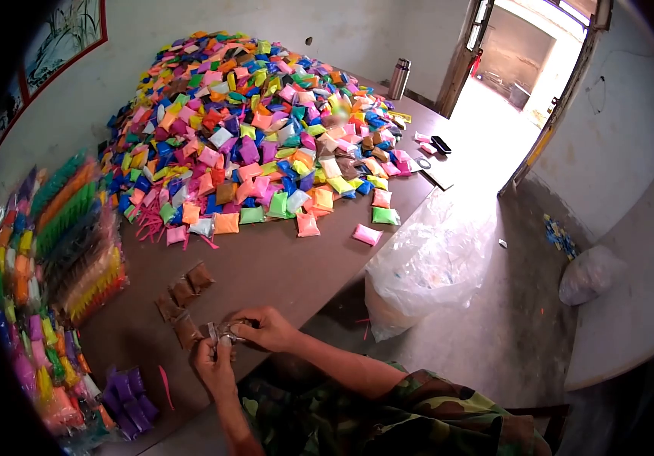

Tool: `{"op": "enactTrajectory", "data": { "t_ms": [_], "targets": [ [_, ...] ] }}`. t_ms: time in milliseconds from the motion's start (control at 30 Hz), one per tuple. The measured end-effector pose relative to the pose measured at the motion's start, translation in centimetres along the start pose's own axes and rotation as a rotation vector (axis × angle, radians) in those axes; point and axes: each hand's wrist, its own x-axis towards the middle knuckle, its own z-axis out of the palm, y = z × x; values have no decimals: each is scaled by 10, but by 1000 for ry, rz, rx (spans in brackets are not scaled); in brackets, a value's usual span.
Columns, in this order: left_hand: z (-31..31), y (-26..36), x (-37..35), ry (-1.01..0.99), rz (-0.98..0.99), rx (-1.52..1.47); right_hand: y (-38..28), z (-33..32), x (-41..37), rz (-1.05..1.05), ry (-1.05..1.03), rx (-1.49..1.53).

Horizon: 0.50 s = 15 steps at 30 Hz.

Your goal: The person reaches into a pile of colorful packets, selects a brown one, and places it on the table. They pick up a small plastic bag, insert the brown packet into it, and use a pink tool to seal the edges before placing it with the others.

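Note:
At the near edge of the table my left hand (pixel 214 363) is closed in a pinch on a small crumpled piece of clear plastic (pixel 225 330). My right hand (pixel 267 330) meets it from the other side, thumb and fingers closed on the same plastic. Just beyond my left fingertips lies a brown packet (pixel 186 331), with another brown packet (pixel 200 277) farther off among several like it. A purple group of packets (pixel 128 401) and a thin pink strip (pixel 166 387) lie left of my left hand.
A large heap of coloured packets (pixel 243 144) covers the far table. Bundled bags of packets (pixel 68 235) stand along the left. A big clear plastic bag (pixel 429 266) stands at the right table edge. A metal flask (pixel 399 79), scissors (pixel 424 163) and a black case (pixel 441 144) sit farther back.

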Motion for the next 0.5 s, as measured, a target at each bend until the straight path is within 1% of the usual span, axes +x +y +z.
{"op": "enactTrajectory", "data": {
  "t_ms": [33, 167, 267, 333, 467, 500],
  "targets": [
    [2, 3, -1, 1, -7, -3, 1, 0, 0, 17, 19, 55],
    [8, 13, 0, -12, -28, 7, -7, -5, -3, 34, 1, 0],
    [8, 19, 1, -28, -64, 55, -11, -5, -4, 21, 0, 70],
    [7, 19, 1, -19, -59, 65, -15, -5, -2, -68, -25, -4],
    [-1, 9, -2, -20, -63, 112, -15, -6, 0, -83, -44, -48],
    [-1, 9, -2, -10, -68, 116, -15, -7, 0, -56, -52, -66]
  ]
}}
